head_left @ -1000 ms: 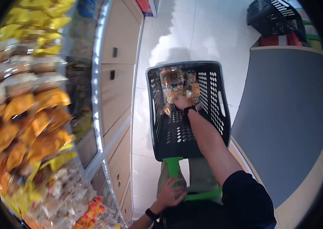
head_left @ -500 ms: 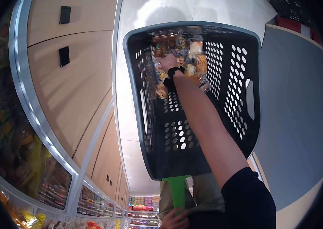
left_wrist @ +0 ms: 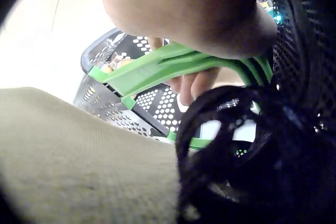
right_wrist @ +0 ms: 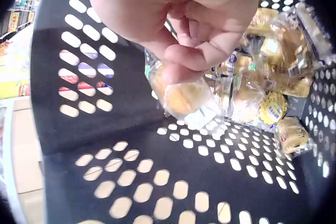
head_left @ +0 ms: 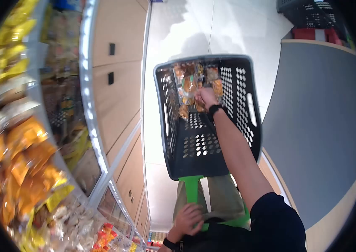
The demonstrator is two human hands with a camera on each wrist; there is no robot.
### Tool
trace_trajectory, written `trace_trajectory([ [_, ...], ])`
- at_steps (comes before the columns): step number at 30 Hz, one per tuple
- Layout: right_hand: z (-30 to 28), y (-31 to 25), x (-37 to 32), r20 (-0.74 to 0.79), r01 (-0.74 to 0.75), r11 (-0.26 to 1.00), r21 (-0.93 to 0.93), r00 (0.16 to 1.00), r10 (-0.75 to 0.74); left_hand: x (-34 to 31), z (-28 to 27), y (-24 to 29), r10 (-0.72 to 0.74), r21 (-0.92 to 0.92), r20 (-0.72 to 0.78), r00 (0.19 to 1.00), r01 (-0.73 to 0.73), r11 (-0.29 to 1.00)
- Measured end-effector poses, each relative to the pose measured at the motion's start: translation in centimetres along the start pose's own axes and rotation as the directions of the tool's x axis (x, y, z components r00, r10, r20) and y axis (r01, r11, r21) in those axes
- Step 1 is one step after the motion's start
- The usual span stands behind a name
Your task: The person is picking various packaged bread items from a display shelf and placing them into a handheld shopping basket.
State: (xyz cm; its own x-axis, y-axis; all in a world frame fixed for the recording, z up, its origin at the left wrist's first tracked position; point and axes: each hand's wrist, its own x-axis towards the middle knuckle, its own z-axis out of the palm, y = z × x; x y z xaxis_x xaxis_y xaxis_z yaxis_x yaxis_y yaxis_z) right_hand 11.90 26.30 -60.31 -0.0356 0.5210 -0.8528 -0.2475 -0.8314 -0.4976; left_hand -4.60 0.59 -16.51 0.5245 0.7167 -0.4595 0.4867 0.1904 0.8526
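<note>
My right hand (head_left: 206, 98) is down inside a large black shopping basket (head_left: 201, 170). Its curled fingertips pinch the clear wrapper of a packaged bun (right_wrist: 181, 98), which shows right under the thumb and fingers. Beyond it, several wrapped breads (right_wrist: 244, 95) lie heaped at the far end of the basket, one small packet (head_left: 183, 111) a little apart on the left. Near my body, my left hand (head_left: 188, 219) grips the basket's green handle (left_wrist: 152, 71), fingers showing below the bar in the left wrist view.
Left of the basket runs a shelf unit with bagged snacks (head_left: 22, 155) above wooden cabinet doors (head_left: 121, 63). A grey-topped counter (head_left: 312, 113) stands close on the right. Another black basket (head_left: 308, 14) is at the far right, beyond a white tiled floor (head_left: 186, 31).
My right hand has moved from the left of the bread heap toward the right and back. The head view leaned close over the basket, then drew back. The left hand stays at the handle.
</note>
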Motion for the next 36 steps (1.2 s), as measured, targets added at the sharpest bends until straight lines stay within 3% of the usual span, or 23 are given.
trace_trajectory([
  [1,-1.2,-3.0,-4.0,0.106,-0.097,0.995,-0.009,0.99,0.098,-0.1,-0.1,0.7,-0.025,0.04,0.014,1.0,0.025,0.999],
  [4,-1.9,-9.2,-15.2,0.276,0.034,0.999,0.034,0.96,-0.042,-0.7,-1.0,4.1,-0.088,0.208,-0.099,0.991,0.107,0.972],
  [6,-1.8,-13.7,-23.1,0.375,0.034,0.999,0.034,0.926,-0.044,-1.2,-3.0,6.2,-0.127,0.228,-0.177,0.976,0.167,0.959],
  [7,-1.8,-15.2,-26.6,0.434,0.071,0.997,0.003,0.899,-0.065,-1.3,-4.0,8.1,-0.236,0.097,-0.263,0.935,0.269,0.958],
  [8,-1.8,-16.6,-30.5,0.446,0.086,0.996,0.009,0.892,-0.081,-1.8,-5.0,9.6,-0.233,0.108,-0.331,0.915,0.282,0.953],
  [10,-2.1,-19.2,-37.1,0.672,0.206,0.978,0.035,0.72,-0.175,-2.7,-5.7,11.8,-0.204,0.126,-0.428,0.88,0.282,0.951],
  [13,-1.0,-21.3,-47.1,0.749,0.206,0.979,0.001,0.648,-0.137,-5.2,-6.5,16.1,-0.209,0.006,-0.623,0.754,0.272,0.962],
  [15,-1.1,-21.3,-52.2,0.812,0.152,0.987,0.052,0.569,-0.13,-6.4,-6.4,20.6,-0.243,-0.333,-0.652,0.718,0.017,0.943],
  [16,-0.8,-21.1,-54.3,0.852,0.15,0.988,0.046,0.51,-0.117,-7.5,-5.9,21.5,-0.179,-0.279,-0.669,0.721,-0.021,0.96],
  [17,-0.3,-21.0,-56.0,0.888,0.147,0.988,0.039,0.449,-0.102,-8.7,-5.0,22.2,-0.167,-0.255,-0.721,0.673,-0.034,0.966],
  [19,0.6,-20.3,-58.5,0.932,0.192,0.981,-0.017,0.359,-0.054,-10.9,-3.1,23.2,-0.151,-0.221,-0.672,0.725,-0.001,0.975],
  [20,0.8,-19.8,-58.9,0.949,0.216,0.975,-0.053,0.314,-0.018,-11.9,-2.5,24.7,-0.215,-0.314,-0.679,0.702,-0.012,0.949],
  [24,2.4,-19.3,-62.4,0.964,0.305,0.931,-0.201,0.229,0.133,-15.4,1.4,23.9,-0.229,-0.346,-0.817,0.529,-0.132,0.929],
  [25,2.9,-19.3,-63.4,0.966,0.323,0.921,-0.217,0.204,0.156,-16.3,2.1,24.2,-0.22,-0.359,-0.857,0.467,-0.232,0.904],
  [26,3.6,-19.0,-64.4,0.964,0.405,0.878,-0.256,0.17,0.203,-17.3,2.8,24.4,-0.214,-0.358,-0.891,0.401,-0.331,0.873],
  [28,4.8,-17.8,-66.1,0.956,0.534,0.794,-0.292,0.136,0.26,-19.1,3.9,24.4,-0.232,-0.346,-0.918,0.321,-0.366,0.864],
  [33,8.0,-14.9,-71.1,0.93,0.618,0.71,-0.339,0.103,0.354,-25.2,7.0,23.0,-0.381,-0.417,-0.908,0.173,-0.465,0.781],
  [35,9.3,-12.6,-73.6,0.925,0.523,0.787,-0.327,0.008,0.379,-28.2,8.7,22.1,-0.392,-0.38,-0.913,0.113,-0.586,0.716],
  [36,10.1,-11.2,-74.5,0.919,0.566,0.763,-0.313,-0.023,0.394,-29.6,9.6,21.9,-0.363,-0.322,-0.93,0.052,-0.59,0.741],
])
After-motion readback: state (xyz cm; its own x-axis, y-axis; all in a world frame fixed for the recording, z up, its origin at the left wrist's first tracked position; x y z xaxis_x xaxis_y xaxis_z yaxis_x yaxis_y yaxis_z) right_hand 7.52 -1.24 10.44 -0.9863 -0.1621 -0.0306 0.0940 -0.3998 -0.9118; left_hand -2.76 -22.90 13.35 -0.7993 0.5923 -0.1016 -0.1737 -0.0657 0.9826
